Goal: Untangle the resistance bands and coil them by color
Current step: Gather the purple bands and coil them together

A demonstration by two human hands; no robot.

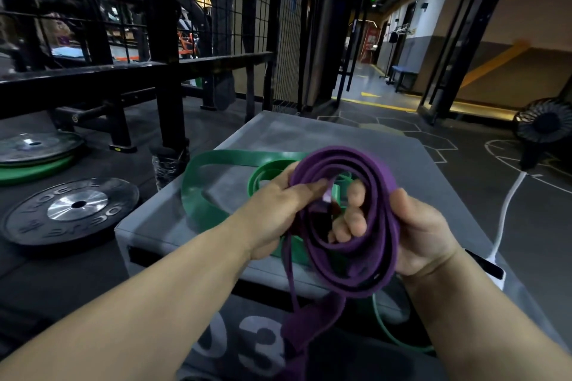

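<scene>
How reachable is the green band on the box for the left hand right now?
Likely yes: the green band lies on the grey box beyond the left hand, nothing between. But that hand grips the purple band with the right hand, so it must let go first.

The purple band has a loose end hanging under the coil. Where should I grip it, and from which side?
Probably near its top, just under the coil, coming from the left with the left hand: the loose end hangs free on that side, and the right hand holds the coil.
</scene>
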